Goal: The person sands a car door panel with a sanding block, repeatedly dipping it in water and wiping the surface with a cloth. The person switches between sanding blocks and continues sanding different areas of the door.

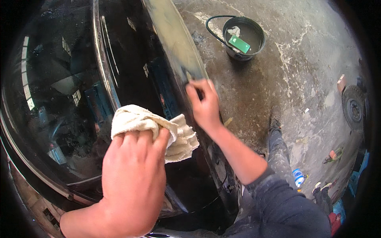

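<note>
Left hand pinches cloth; right hand curls its fingers, contents unclear; hard pressure beneath them could scratch the panel

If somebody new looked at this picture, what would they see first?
Probably the crumpled cream cloth in the left hand, just left of the middle, because it looks so bright against the dark, shiny car. Next might be the right hand, beside the pale strip along the car's edge. Then there's the green block in the black bucket, near the top.
</note>
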The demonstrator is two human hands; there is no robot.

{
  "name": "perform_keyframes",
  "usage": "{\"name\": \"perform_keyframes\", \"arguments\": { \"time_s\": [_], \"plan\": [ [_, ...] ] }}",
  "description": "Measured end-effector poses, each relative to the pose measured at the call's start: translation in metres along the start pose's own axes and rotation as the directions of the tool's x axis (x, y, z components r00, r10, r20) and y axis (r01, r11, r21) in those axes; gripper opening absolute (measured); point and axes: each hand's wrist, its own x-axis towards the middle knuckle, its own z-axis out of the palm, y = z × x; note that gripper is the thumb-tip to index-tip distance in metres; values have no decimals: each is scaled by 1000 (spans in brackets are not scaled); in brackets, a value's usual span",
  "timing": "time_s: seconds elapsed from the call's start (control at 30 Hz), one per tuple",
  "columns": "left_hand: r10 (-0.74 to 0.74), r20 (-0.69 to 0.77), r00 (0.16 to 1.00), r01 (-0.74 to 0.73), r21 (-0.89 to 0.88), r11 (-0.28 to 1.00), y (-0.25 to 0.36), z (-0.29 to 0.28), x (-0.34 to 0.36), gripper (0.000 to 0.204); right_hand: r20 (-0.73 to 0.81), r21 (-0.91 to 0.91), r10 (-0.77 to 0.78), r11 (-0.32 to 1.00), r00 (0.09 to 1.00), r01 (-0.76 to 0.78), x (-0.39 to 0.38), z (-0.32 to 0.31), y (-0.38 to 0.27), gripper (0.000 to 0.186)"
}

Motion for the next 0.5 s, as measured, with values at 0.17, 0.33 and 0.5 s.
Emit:
{"name": "perform_keyframes", "arguments": {
  "time_s": [0.17, 0.33, 0.5],
  "plan": [
    [2, 25, 1000, -1, -38, 999, -2, -5, 4, 44, -52, -96, 28, 995, 998, -33, 54, 14, 13, 27],
    [56, 120, 991, -50, -49, 998, 1, -14, 5, 45, 105, -94, 222, 973, 969, -213, -58, -44, -45, 16],
    [72, 245, 967, -50, -92, 994, 8, -20, 13, 41, -17, -117, 20, 993, 1000, -22, -9, -20, 9, 21]
  ]
}}
